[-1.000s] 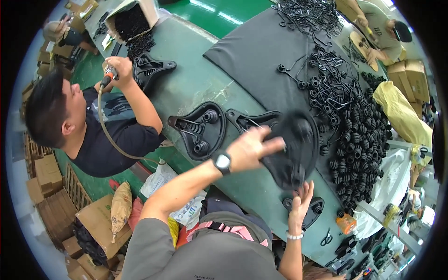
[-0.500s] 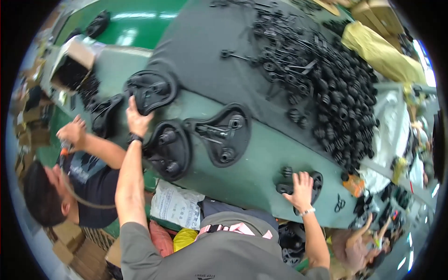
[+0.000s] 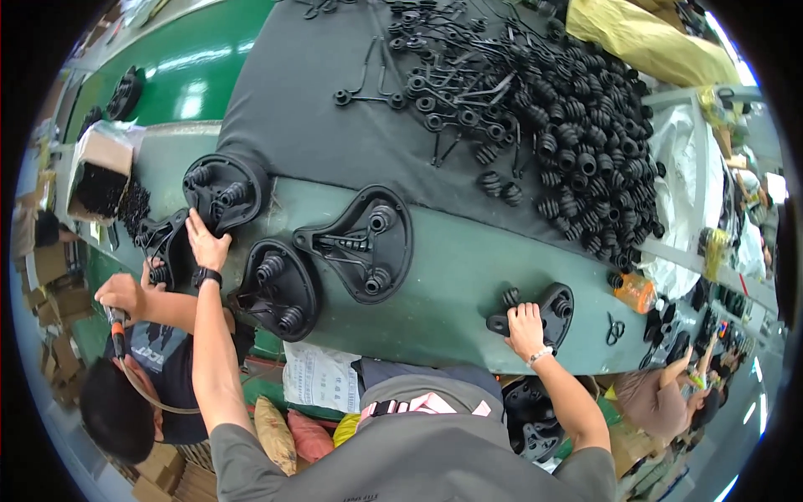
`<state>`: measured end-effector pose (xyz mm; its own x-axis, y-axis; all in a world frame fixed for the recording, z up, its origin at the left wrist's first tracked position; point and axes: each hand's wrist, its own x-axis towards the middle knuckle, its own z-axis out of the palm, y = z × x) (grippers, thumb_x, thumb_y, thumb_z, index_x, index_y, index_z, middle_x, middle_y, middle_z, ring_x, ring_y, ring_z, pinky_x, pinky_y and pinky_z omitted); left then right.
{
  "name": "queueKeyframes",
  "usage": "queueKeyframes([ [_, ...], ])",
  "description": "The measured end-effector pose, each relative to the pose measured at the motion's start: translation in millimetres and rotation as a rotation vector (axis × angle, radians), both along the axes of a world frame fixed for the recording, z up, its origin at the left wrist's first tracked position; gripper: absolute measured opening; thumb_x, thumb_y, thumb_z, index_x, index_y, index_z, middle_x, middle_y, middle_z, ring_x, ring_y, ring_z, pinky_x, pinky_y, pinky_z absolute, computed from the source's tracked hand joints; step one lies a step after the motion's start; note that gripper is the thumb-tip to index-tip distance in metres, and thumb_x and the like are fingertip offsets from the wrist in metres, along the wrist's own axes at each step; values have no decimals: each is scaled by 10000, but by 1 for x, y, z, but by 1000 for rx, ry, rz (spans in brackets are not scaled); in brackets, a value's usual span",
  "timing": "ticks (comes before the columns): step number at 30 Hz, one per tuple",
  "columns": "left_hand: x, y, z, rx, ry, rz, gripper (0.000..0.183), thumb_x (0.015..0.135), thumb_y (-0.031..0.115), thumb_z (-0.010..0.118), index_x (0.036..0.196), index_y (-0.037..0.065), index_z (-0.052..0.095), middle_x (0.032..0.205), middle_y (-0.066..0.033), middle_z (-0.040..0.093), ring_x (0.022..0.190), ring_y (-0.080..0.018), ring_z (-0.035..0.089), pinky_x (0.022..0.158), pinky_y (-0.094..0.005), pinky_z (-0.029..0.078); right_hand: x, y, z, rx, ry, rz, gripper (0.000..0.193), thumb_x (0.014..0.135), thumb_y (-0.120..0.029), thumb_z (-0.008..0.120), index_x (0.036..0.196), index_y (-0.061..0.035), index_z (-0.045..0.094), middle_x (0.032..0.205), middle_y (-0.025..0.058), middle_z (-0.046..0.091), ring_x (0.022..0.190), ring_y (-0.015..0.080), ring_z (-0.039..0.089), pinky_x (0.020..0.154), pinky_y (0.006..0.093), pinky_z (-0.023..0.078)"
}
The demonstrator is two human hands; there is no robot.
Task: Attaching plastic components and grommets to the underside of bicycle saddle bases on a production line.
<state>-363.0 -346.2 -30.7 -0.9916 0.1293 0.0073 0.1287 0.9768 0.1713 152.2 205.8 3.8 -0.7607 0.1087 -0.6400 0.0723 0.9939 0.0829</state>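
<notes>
While a person in a grey top (image 3: 418, 456) is standing at a green surface (image 3: 443, 293), what is lying nearest?

Past the pink belt (image 3: 431, 409), the right hand (image 3: 527, 333) is resting over a small black seat shell (image 3: 559, 309), its fingers side by side and curving down. I cannot tell whether they are gripping. A ribbed black piece (image 3: 511, 296) is standing just by the fingertips. Scissors (image 3: 615, 329) are lying to the right, and an orange bottle (image 3: 634, 293) is lying beyond them.

What is the left hand doing?

Left hand (image 3: 207, 244) and arm are stretching farther out. The fingers are spreading, thumb apart, and touching the near edge of a larger black seat shell (image 3: 219, 180). Between the hands, two similar shells (image 3: 355, 238) are lying underside up, showing springs and rods. At the left, a co-worker (image 3: 180, 422) is holding a hosed hand tool (image 3: 117, 333).

And farthest away?

Black cloth (image 3: 309, 109) is spreading beyond the shells. Black wire rods (image 3: 460, 100) and a heap of ribbed springs (image 3: 602, 159) are covering its right side. Behind them, a yellow sack (image 3: 652, 42) is lying.
</notes>
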Motion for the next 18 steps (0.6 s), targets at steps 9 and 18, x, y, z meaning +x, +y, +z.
queueKeyframes([
  [9,175,288,96,603,-38,-602,380,828,50,689,1204,13,658,1200,-181,670,1181,-376,621,1037,-467,485,-53,-62,7,-194,174,-240,649,645,-375,886,1121,-24,620,1079,153,622,1067,331,571,970,450,438],
  [18,271,454,5,776,-337,-500,474,863,181,759,1263,-28,614,1254,-225,635,1169,-399,615,1013,-449,502,-101,-5,7,-155,461,-555,500,781,-377,813,1128,-56,650,1091,172,629,995,355,636,863,472,509],
])
